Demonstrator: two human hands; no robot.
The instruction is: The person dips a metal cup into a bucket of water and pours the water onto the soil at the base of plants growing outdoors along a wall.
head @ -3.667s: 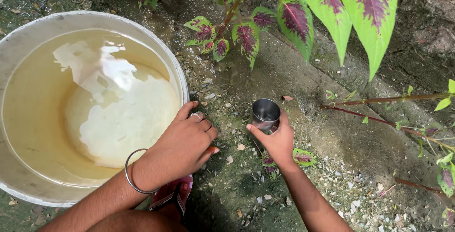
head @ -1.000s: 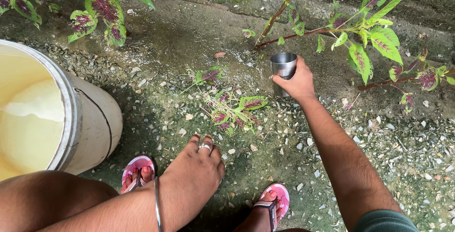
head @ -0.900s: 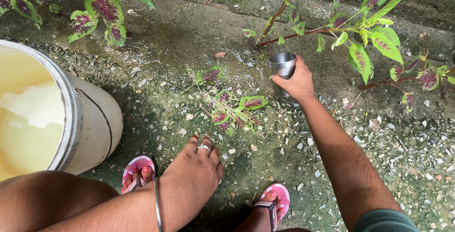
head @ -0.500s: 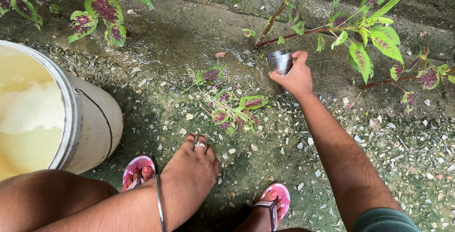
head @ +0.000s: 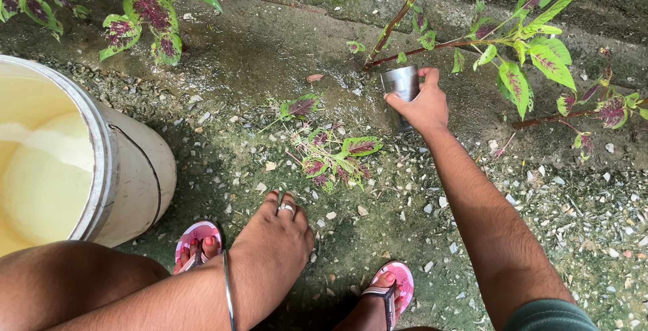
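Since half a second ago the right hand point(head: 424, 107) has tipped the steel cup point(head: 401, 88) further toward the plant stem point(head: 398, 19); the left hand point(head: 277, 236) has barely shifted. The right fingers wrap the smooth, cylindrical metal cup, held low over damp, mossy ground strewn with gravel. The left hand hangs loose, grasping nothing, a thin bangle point(head: 228, 290) on its wrist. A pale plastic bucket point(head: 131, 175) of cloudy yellowish liquid stands at left; pink sandals point(head: 196, 236) below; a small red-green seedling point(head: 334, 159) lies between the hands.
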